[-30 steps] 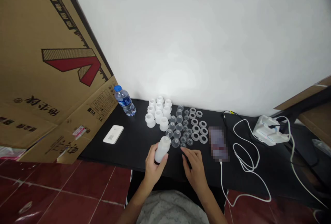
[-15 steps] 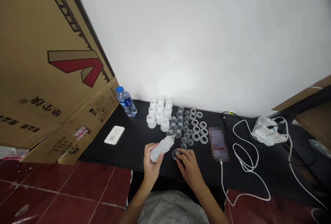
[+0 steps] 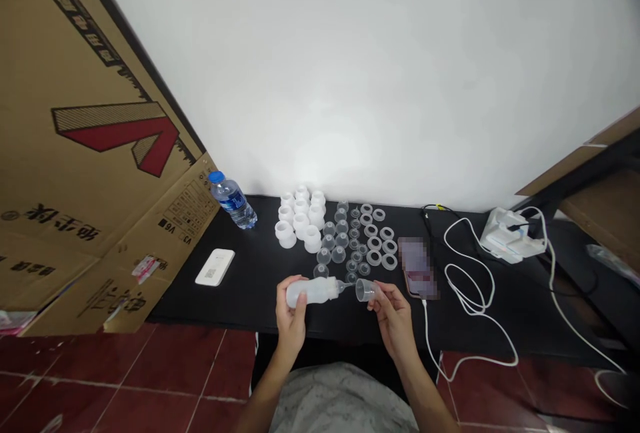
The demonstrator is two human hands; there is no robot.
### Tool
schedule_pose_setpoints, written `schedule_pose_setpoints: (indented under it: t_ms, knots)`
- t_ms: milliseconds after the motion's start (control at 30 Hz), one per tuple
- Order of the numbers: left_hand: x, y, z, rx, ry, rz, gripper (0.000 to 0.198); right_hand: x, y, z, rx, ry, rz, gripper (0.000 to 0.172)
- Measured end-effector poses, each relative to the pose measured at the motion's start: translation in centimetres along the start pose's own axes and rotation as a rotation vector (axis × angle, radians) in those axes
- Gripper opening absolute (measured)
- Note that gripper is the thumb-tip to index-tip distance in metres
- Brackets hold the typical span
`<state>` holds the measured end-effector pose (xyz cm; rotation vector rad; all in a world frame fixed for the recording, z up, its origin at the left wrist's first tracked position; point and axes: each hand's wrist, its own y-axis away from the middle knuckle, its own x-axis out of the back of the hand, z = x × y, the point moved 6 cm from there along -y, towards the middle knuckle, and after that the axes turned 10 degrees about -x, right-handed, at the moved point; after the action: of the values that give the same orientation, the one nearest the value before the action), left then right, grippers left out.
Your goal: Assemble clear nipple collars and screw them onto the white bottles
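Observation:
My left hand (image 3: 291, 310) grips a translucent white plastic squeeze bottle (image 3: 313, 292) on its side, with its thin nozzle pointing right. My right hand (image 3: 395, 318) pinches a small clear plastic cup (image 3: 365, 290) between fingers and thumb. The cup hangs just right of the nozzle tip, a small gap between them. Both hands are raised a little above the table's front edge. Ahead of them stand rows of white plastic collars (image 3: 300, 221), clear plastic domes (image 3: 334, 240) and translucent rings (image 3: 375, 241).
The black table (image 3: 250, 286) also holds a water bottle (image 3: 233, 202), a white power bank (image 3: 215, 267) and a blurred phone (image 3: 417, 268) on a white cable (image 3: 470, 286). A white charger (image 3: 510, 236) sits right. A cardboard sheet (image 3: 100, 153) leans left, above a red tile floor (image 3: 150, 366).
My right hand has lifted the clear cup off the table and moved it up beside the nozzle. My left hand has tipped the bottle further, until it lies nearly level.

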<state>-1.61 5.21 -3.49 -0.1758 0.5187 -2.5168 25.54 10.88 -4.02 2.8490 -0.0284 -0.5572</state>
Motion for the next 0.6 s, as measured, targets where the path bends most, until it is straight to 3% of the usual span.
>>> schedule_pose_setpoints:
  t_ms: [267,600]
  knots:
    - [-1.1,0.1,0.9,-0.112,-0.099,-0.177,0.038,-1.0,0.5,0.4,-0.007,0.05,-0.09,0.029]
    - [-1.1,-0.2,1.2,-0.1,-0.093,-0.185,0.04,-1.0,0.4,0.5,0.028,0.174,-0.125,0.026]
